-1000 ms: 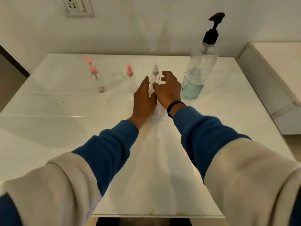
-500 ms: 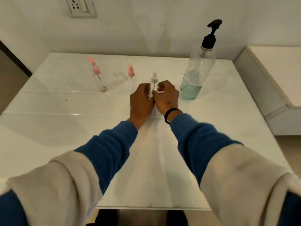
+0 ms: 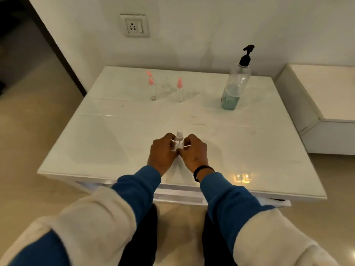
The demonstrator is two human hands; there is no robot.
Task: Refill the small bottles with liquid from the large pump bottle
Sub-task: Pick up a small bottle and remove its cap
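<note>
Near the front edge of the desk [image 3: 107, 135]: small white-capped bottle [image 3: 179, 138] held upright, pinched between left hand [image 3: 163, 152] and right hand [image 3: 194, 152], fingers curled round it, body largely hidden. At the back: large pump bottle [image 3: 235, 87], partly filled, beside two pink-capped bottles [image 3: 151, 87] [image 3: 179, 89]. No readable labels anywhere.

A glossy, smooth white table top [image 3: 115, 135] is seen, with light reflected near its front edge. On it, toward the wall, the large pump bottle [image 3: 235, 87] is shown in clear plastic with a black plastic pump. Two small bottles [image 3: 152, 89] [image 3: 180, 91] left of it appear clear, with pink plastic caps.
</note>
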